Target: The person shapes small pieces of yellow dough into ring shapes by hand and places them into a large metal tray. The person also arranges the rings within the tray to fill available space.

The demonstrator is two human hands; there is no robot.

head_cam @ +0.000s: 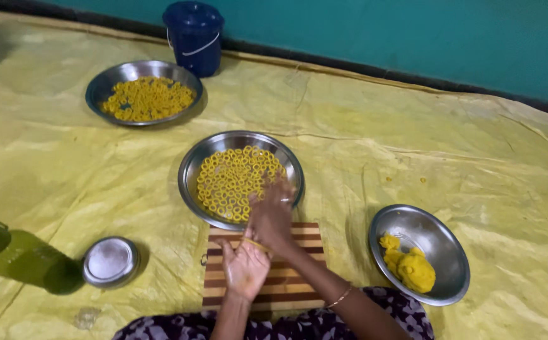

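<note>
The left hand (244, 267) lies palm up and flat over the striped brown-and-cream wooden board (286, 283), fingers loose, gripping nothing. The right hand (272, 217) is laid across it, palm down and also flat, and a thin yellow strand of dough (253, 244) shows between the two palms; the right hand is blurred, so whether it presses the strand or only brushes it is hard to tell. Neither hand is clenched.

Just beyond the board sits a round steel plate of small yellow dough rings (240, 178), the rings spread in a single layer; the right hand's fingertips overlap its near rim. A second steel plate heaped with the same rings (143, 93) stands well apart at the far left, near a dark blue lidded plastic bucket (194, 36). To the right of the board a steel bowl (440, 242) holds lumps of yellow dough (410, 266). On the left are a small round steel lid (110, 260) and a green bottle (19, 255) lying on its side. Everything rests on a crinkled yellow plastic sheet (412, 157) on the floor.

Rolling between flat palms seems to go best with light, even pressure, so the strand keeps one thickness and does not tear.
</note>
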